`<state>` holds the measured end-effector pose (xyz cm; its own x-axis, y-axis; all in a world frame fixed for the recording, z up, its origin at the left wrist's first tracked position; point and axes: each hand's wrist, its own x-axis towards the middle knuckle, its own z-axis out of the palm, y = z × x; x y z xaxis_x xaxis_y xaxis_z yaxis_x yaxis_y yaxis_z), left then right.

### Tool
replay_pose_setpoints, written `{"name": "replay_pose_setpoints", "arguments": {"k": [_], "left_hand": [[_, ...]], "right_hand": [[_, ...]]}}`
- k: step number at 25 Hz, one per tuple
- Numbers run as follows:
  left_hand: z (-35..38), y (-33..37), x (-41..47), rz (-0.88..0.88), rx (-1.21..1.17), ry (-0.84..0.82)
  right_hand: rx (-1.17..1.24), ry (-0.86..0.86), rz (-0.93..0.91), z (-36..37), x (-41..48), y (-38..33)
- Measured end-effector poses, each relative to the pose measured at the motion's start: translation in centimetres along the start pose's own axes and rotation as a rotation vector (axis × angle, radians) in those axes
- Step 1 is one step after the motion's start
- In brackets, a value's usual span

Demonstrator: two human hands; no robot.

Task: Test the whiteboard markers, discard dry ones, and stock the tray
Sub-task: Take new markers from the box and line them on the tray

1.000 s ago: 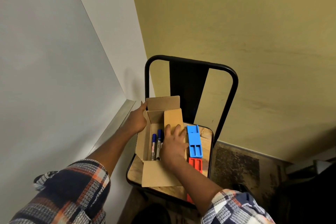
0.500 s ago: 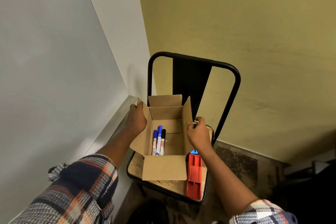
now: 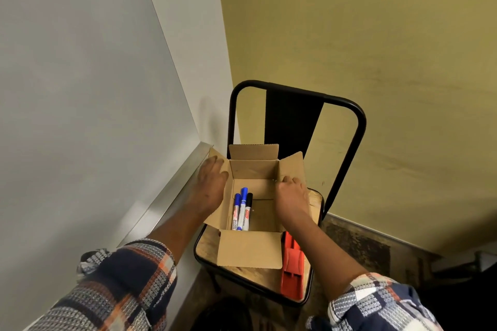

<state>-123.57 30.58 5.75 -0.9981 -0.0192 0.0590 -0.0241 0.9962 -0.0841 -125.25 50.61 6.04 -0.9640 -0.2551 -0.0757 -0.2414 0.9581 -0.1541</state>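
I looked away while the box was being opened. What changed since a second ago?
The right hand swung the box's right flap from folded inward to spread outward and rests on it. The left hand stayed on the left flap. Three markers and the red tray stayed put.

You have the box (image 3: pixel 252 169) on the chair seat (image 3: pixel 207 243), with the chair back (image 3: pixel 293 121) and the wall (image 3: pixel 376 62) behind it. Three markers (image 3: pixel 242 209) lie side by side in the box, towards its left wall. Your left hand (image 3: pixel 212 183) rests on the left flap and your right hand (image 3: pixel 291 196) on the right flap. A plastic holder (image 3: pixel 293 269) lies on the seat just right of the box. The whiteboard (image 3: pixel 80 88) and its ledge (image 3: pixel 172 196) stand left of the chair.
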Motion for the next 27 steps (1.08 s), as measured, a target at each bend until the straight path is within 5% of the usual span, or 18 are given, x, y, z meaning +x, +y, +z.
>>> {"name": "replay_pose_setpoints", "arguments": {"k": [6, 11, 16, 21, 27], "left_hand": [[1.6, 0.6, -1.6, 0.237, 0.051, -0.122], [0.3, 2.0, -1.8, -0.338, -0.734, -0.043], [-1.4, 1.4, -1.3, -0.683, -1.311, -0.058], [-1.4, 1.5, -1.7, -0.664, -1.403, -0.193], [-1.2, 1.6, -1.8, -0.608, -1.213, -0.235]], "right_hand": [[0.402, -0.188, 0.104, 3.1, 3.2, -3.1], [0.737, -0.418, 0.371, 9.0, 5.7, -5.9], [0.523, -0.402, 0.479, 11.2, 5.9, -7.9], [0.53, -0.378, 0.525, 12.8, 6.7, -9.7], [0.807, -0.394, 0.599, 11.3, 7.6, -9.3]]}}
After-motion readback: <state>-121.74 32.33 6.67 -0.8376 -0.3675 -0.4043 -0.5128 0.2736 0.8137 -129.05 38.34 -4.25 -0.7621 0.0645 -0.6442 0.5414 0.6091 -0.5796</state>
